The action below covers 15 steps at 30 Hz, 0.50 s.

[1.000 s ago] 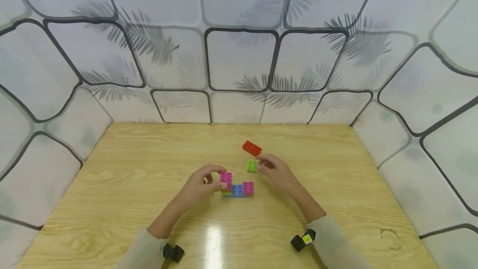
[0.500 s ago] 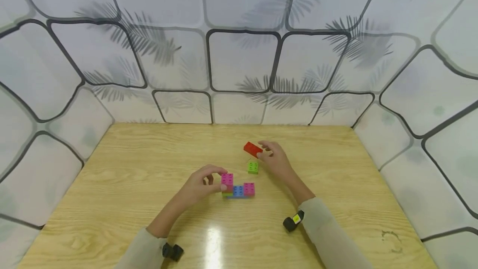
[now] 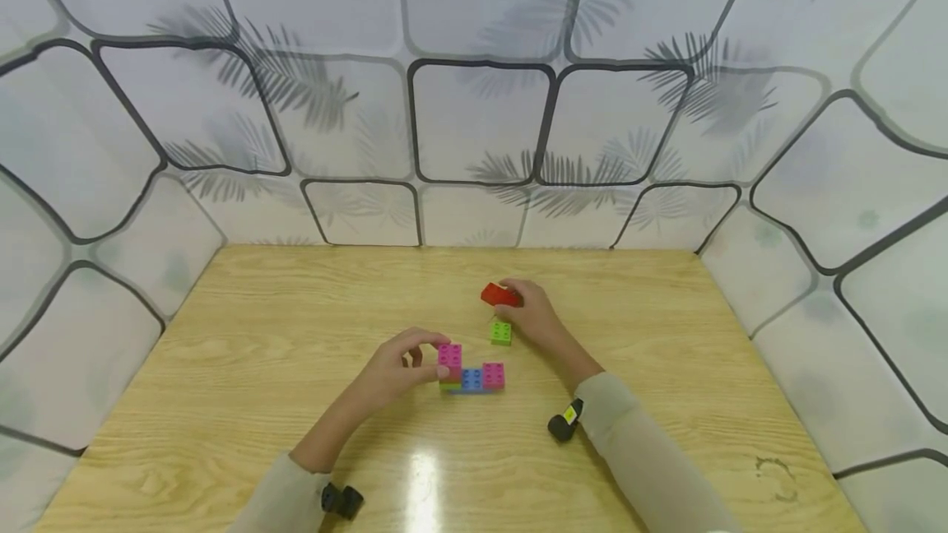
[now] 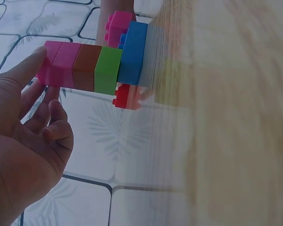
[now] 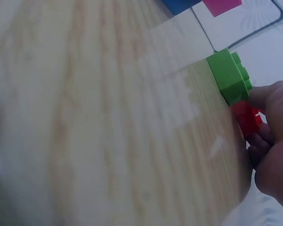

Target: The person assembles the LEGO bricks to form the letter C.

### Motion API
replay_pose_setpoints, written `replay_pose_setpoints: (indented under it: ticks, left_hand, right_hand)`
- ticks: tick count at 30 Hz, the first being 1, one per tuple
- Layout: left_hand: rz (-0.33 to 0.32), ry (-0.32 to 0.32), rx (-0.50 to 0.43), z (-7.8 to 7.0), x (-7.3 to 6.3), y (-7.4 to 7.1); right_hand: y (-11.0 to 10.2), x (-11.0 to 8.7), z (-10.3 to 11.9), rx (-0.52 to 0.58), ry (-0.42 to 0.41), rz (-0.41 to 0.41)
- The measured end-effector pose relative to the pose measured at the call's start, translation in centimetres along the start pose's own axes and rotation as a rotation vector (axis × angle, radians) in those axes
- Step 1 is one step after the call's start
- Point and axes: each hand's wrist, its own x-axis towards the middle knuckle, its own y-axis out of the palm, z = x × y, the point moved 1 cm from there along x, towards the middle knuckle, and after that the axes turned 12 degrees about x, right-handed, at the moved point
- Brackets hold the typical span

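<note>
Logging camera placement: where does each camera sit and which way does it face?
Head: worn there, facing forward-down at the table; shows left hand, right hand, sleeves.
Left wrist: worn there, facing the left hand's grip on the brick stack; another forearm shows beyond.
Right wrist: worn there, facing the right hand's grip on the red brick.
Shared: head and right wrist show the loose green brick.

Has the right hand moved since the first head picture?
Yes: judged against the green brick, the right hand has gone forward and slightly left, to the red brick.
</note>
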Motion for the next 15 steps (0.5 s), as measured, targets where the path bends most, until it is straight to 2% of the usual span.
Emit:
replay_pose_setpoints:
  ticks: [6,15]
  left_hand:
    - [-0.001,0.016,0.003,-0.11,-0.15,-0.13]
    - [0.005,0.006,0.012,-0.23,-0.22,-0.14]
  right_hand:
    - [0.24,0.25,-0.15,-0.046,-0.003,0.004]
    - [0.01,-0.02,-0.43,-0.025,-0.005,0.008]
